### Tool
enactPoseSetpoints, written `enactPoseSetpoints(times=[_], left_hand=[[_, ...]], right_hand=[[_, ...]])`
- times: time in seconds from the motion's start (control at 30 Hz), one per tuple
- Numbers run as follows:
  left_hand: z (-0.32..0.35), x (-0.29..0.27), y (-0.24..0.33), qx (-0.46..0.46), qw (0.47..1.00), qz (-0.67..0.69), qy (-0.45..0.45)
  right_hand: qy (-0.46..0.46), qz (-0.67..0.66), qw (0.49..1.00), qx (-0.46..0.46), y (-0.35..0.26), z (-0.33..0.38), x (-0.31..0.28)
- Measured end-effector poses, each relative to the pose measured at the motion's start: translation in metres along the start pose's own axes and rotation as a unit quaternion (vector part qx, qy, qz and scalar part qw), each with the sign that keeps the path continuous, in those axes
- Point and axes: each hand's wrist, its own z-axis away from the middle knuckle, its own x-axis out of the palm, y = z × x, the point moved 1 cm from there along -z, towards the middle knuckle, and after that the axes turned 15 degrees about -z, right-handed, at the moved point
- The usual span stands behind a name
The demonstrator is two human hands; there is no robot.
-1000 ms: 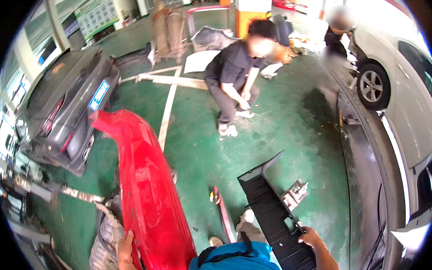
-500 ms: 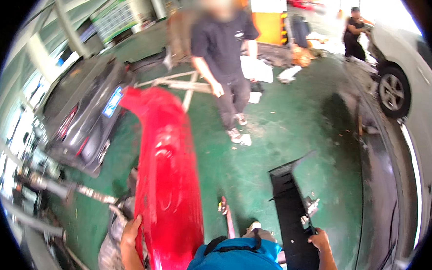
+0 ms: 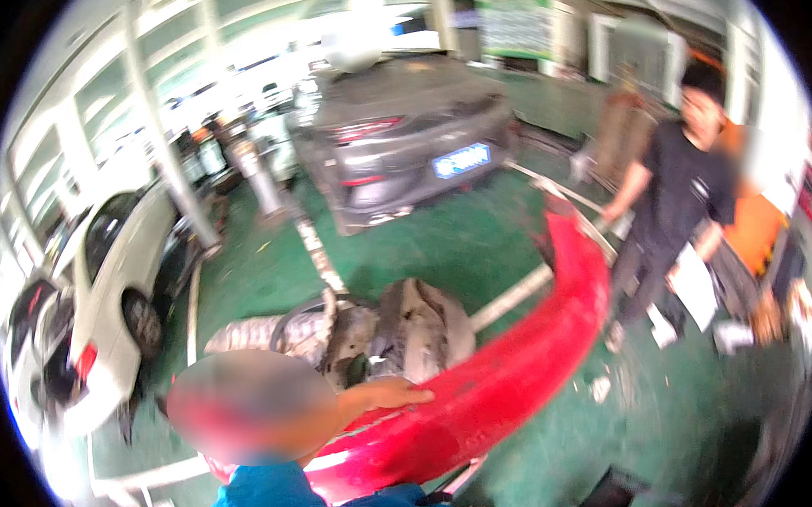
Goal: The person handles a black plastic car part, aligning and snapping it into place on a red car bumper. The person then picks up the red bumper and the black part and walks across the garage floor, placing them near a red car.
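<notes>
A long glossy red car bumper [image 3: 500, 378] runs from beside my body out to the far right, curving up at its far end. My left hand [image 3: 399, 394] grips its upper edge, fingers closed over the rim. A blurred patch covers part of the left arm. Low in the picture, a long black panel [image 3: 604, 503] shows only its far end. My right hand is out of the picture.
Beyond the bumper lie dirty grey car parts [image 3: 411, 327] on the green floor. A dark car [image 3: 412, 134] stands behind them, and a white car [image 3: 114, 302] is at the left. A person in black [image 3: 685, 185] stands at the right, near the bumper's far end, holding white sheets [image 3: 695, 287].
My view has swung left. The red bumper now slants to the right, with my left hand farther up on it. The right hand, earlier on the black panel, has left the picture.
</notes>
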Motion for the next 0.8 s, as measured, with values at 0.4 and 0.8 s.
enactPoseSetpoints(times=[0.4,0.8], left_hand=[[-0.027,0.06,0.026,0.117,0.991,-0.048,-0.054],[-0.049,0.066,0.155,0.169,0.972,-0.119,-0.113]], right_hand=[[-0.001,-0.077,0.995,-0.065,-0.176,0.018,-0.046],[0.048,-0.222,0.974,0.007,-0.067,0.031,-0.073]])
